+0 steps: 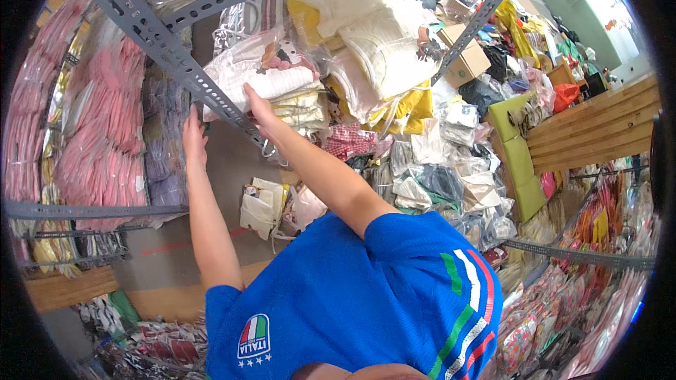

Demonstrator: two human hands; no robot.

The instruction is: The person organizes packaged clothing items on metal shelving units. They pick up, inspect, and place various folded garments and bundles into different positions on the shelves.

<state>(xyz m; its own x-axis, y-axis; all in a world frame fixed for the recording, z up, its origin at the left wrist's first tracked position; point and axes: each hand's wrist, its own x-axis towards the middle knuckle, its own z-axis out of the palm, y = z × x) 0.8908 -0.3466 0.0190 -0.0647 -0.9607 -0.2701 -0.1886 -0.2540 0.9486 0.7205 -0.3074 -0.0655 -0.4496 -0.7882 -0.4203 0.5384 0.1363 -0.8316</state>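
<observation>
My left hand (196, 135) reaches up at the left end of a folded pale pink garment in clear plastic (224, 79) with a cartoon print, beside a slotted grey metal post (150, 39); its fingers are slightly curved and apart, holding nothing I can see. My right hand (260, 109) grips the front edge of that pink bundle, its lower fingers partly hidden. Under and right of the bundle lie cream folded garments (299, 110); behind it are larger white and yellow bagged clothes (384, 53).
Pink bagged garments (98, 127) fill shelves at the left. A cardboard box (465, 56), piled packages (443, 183), an olive padded panel (514, 162) and a wooden board (591, 127) stand right. A cream bag (260, 207) lies on the grey floor (162, 260).
</observation>
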